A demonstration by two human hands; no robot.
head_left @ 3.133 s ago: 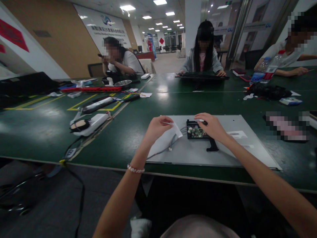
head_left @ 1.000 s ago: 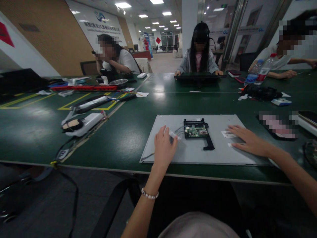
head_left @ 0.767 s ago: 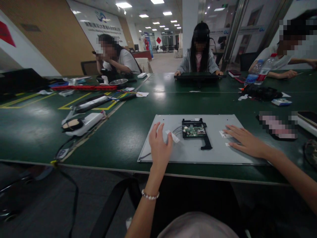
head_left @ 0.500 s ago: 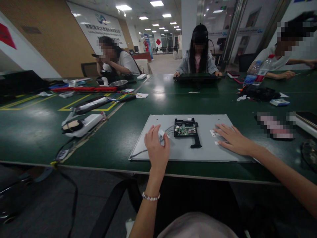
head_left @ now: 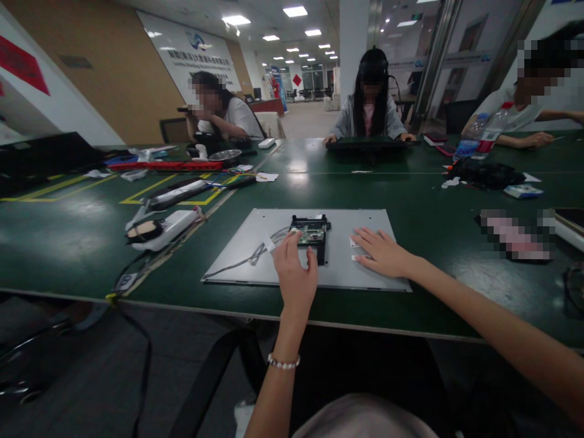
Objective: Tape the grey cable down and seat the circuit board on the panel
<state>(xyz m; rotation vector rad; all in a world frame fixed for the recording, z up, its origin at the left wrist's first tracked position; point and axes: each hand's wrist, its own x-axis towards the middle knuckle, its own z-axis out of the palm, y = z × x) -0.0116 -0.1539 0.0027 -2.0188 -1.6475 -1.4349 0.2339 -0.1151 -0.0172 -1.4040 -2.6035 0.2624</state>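
A flat grey panel (head_left: 246,243) lies on the green table in front of me. Near its far middle sits a black bracket (head_left: 322,252) with a green circuit board (head_left: 314,233) in it. Grey cables (head_left: 255,253) run from the board to the panel's near left corner, with a white tag (head_left: 267,243) on them. My left hand (head_left: 294,261) is over the bracket's near left part, fingers curved and thumb apart; whether its fingertips touch the board I cannot tell. My right hand (head_left: 381,252) lies flat on the panel's right part, fingers spread beside white labels (head_left: 353,241).
To the left lie a white and black device (head_left: 166,231) and a bundle of wires. On the right are a phone-like pink item (head_left: 513,236), a black bundle (head_left: 488,174) and bottles (head_left: 488,137). Several people sit around the table; one holds a dark panel (head_left: 371,145).
The panel with its bracket has shifted left, and my right hand has moved left with it. My left hand is now over the bracket rather than by the cables.
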